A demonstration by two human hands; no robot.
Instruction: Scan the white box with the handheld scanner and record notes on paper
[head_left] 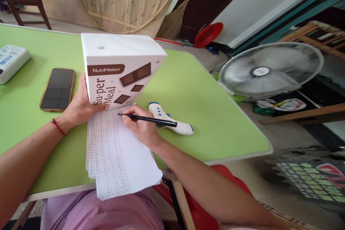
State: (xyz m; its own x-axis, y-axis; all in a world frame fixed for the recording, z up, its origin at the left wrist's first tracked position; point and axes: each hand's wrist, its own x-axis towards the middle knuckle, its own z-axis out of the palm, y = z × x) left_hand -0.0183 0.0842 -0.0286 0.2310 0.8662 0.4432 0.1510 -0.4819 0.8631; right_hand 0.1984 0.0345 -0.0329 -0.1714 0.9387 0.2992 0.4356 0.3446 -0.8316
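Note:
A black pen (151,118) is pinched in my right hand (142,125), its tip pointing left over a written sheet. My left hand (84,102) holds the lower left corner of a white NutriMotion box (121,57); the thumb lies along the box's bottom edge, and the other fingers are partly hidden beside it. The box stands upright at the top of several stacked sheets of paper (137,165). Rows of small handwriting cover the left part of the top sheet, and its right part is blank. The sheets' lower end hangs past the table edge.
A white and blue infrared thermometer (180,125) lies right of my right hand. A phone (58,90) and a white device (12,63) lie to the left on the green table (210,115). A fan (269,70) stands beyond the table's right edge, and a red stool (199,201) is below.

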